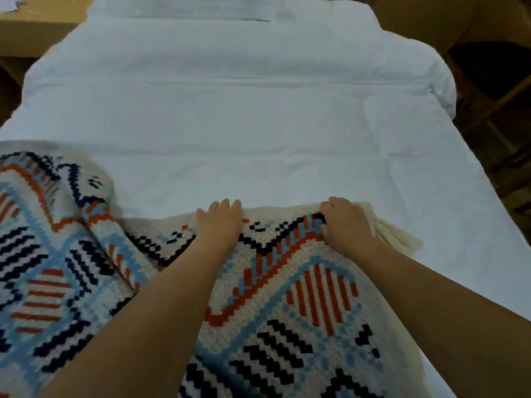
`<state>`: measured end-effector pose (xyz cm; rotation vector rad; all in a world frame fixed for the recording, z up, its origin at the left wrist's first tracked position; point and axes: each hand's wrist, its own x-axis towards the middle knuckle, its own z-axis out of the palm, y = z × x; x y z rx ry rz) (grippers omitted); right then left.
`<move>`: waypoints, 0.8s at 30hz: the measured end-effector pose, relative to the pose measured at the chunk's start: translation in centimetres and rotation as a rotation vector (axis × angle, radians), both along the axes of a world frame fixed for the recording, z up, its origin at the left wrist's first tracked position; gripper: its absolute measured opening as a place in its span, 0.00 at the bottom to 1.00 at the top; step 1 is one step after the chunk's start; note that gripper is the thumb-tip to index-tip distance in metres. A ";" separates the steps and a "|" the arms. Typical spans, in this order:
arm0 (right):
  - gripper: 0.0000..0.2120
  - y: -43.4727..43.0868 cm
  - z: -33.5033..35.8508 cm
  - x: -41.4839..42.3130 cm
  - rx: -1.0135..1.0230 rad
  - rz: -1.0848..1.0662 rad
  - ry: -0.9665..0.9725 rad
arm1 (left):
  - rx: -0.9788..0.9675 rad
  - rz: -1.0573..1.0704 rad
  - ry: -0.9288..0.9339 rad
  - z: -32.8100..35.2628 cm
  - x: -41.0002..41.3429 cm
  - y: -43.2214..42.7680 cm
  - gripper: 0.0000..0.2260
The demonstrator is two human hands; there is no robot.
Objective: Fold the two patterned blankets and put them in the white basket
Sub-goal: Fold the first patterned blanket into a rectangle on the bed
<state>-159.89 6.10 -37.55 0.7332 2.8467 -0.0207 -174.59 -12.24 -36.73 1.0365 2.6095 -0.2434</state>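
The patterned blanket [301, 297] is lying across the near end of the bed, covering the lower centre and lower left of the head view. It is a thick, coarse-knit textile with a cream ground. Its stepped, pixel-like motifs are running in navy, light blue and orange-red, forming zigzag bands and blocks of parallel stripes. A cream fringe [398, 238] of soft tassels is hanging from its far right corner and resting on the bed cover [258, 124]. At the left, a folded section [43, 254] carrying the same pattern is lying doubled over with a rounded fold; the view is not showing whether this is a second blanket or part of the same one. The right hand [346, 225] is gripping the far edge just beside the fringe, with its fingers curled down and clamped on the knit. The left hand [219, 222] is resting palm down on the same far edge, near the right hand, with its fingers held close together; whether the tips are hooking over the edge cannot be told. The bed cover is a smooth white woven fabric, showing faint straight creases across its width and draping over rounded corners. A flat white pillow [186, 7] is lying at the far end. Pale wooden furniture [34, 33] is standing beside the far left corner.
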 end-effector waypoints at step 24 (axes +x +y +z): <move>0.07 18.1 4.1 -3.1 0.338 -0.308 0.075 | 0.338 -0.128 0.187 3.1 -2.5 20.2 0.13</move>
